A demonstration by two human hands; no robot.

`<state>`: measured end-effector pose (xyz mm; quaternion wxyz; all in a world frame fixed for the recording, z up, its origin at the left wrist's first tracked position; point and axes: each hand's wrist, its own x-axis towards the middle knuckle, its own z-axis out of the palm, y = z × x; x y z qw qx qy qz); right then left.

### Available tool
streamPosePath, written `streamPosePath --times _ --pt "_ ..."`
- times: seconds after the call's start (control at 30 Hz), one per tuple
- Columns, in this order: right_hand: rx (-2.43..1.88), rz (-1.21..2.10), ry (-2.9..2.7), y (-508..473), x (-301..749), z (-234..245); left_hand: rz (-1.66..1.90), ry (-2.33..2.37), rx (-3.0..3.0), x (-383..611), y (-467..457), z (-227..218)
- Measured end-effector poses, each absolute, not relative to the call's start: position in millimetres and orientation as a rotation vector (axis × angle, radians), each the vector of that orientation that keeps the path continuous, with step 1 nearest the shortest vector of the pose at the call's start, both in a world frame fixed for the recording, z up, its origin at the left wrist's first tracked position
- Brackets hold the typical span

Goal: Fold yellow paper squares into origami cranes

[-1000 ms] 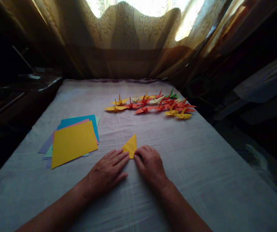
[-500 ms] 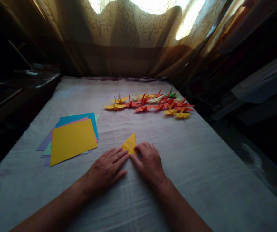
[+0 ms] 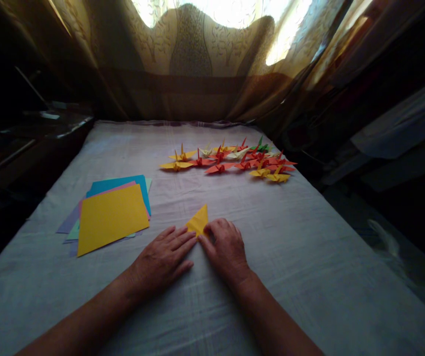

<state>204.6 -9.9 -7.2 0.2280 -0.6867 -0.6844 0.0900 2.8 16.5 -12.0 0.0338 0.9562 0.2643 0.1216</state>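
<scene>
A folded yellow paper triangle lies on the grey cloth-covered table in front of me. My left hand rests flat on the cloth, its outstretched fingertips touching the triangle's lower left edge. My right hand lies with curled fingers pressing on the triangle's lower right corner. Most of the paper's lower part is hidden under my fingers.
A fanned stack of coloured paper sheets, yellow on top, lies to the left. Several folded paper cranes in red, yellow, white and green sit at the back right. Curtains hang behind the table; dark furniture stands at left.
My right hand has slid slightly left along the triangle's lower edge. The left hand has barely moved, and the view shifted a little.
</scene>
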Motion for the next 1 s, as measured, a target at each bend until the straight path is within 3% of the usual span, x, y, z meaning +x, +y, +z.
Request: streamPosePath --times 0.67,0.83,1.0 --pt "-1.862 0.336 -1.873 -9.0 207.0 -3.0 0.306 0.917 2.98 -56.6 25.9 1.7" --pt "-1.858 0.297 -1.878 -7.8 206.3 -2.8 0.448 1.034 2.947 -30.8 26.3 7.0" --pt "-1.869 0.311 -1.893 -8.0 207.0 -2.8 0.27 0.856 2.984 9.4 25.6 -3.5"
